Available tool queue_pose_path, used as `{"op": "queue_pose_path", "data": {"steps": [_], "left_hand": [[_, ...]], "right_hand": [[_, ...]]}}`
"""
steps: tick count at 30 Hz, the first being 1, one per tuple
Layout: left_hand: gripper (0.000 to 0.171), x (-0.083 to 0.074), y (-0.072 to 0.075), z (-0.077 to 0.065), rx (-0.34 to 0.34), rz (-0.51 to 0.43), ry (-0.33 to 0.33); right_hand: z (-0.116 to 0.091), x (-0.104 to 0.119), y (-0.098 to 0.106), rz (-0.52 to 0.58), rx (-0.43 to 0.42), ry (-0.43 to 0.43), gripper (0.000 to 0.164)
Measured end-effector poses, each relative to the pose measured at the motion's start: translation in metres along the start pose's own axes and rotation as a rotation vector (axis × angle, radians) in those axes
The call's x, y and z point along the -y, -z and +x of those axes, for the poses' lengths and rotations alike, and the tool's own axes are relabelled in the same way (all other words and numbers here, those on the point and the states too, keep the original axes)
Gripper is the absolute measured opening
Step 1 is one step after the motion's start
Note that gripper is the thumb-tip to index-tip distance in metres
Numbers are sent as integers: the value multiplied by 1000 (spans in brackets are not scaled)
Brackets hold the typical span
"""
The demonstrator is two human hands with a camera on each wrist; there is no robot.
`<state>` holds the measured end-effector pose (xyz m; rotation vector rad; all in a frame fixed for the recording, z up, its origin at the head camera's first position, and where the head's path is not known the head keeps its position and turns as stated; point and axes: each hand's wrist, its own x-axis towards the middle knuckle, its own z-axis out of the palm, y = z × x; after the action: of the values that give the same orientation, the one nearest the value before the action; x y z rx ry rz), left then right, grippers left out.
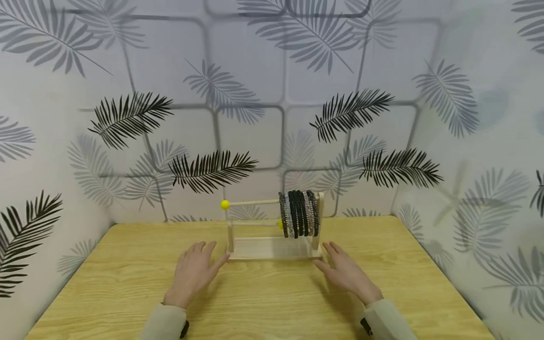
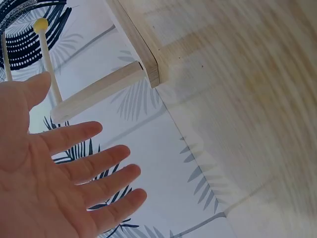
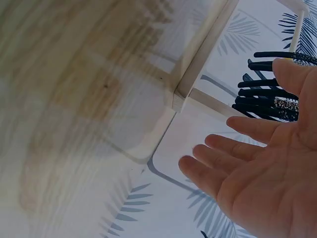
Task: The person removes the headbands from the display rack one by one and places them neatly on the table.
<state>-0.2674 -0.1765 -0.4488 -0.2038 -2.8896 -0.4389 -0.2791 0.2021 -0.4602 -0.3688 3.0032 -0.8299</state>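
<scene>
A pale wooden rack (image 1: 272, 249) with a flat base and horizontal rods stands at the middle of the table. Around its upper rod, at the right end, hang several ring-shaped bands (image 1: 300, 213), black, grey and speckled. A yellow ball (image 1: 225, 205) tips that rod on the left; a second one, partly hidden by the bands, ends the lower rod. My left hand (image 1: 194, 270) lies at the base's left front corner, thumb close to it, fingers extended and spread. At the right corner is my right hand (image 1: 349, 275), fingers also straight. Neither holds anything; contact with the base is unclear.
The wood-grain table (image 1: 263, 302) extends around the rack. Behind it and on both sides rise pale walls (image 1: 250, 137) with a leaf pattern, close to the table's far edge.
</scene>
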Motion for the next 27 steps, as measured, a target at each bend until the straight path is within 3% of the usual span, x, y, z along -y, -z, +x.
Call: {"op": "queue_pose_path", "data": {"steps": [7, 14, 20, 27], "left_hand": [[53, -5, -1, 4, -80, -81, 2], [34, -10, -5, 9, -141, -334, 65], [23, -14, -2, 13, -114, -628, 90], [22, -21, 0, 18, -73, -807, 112]], "right_hand": [[2, -5, -3, 237, 24, -67, 68], [7, -15, -3, 488, 68, -136, 64], [15, -26, -2, 681, 118, -174, 63], [29, -37, -4, 857, 116, -262, 52]]}}
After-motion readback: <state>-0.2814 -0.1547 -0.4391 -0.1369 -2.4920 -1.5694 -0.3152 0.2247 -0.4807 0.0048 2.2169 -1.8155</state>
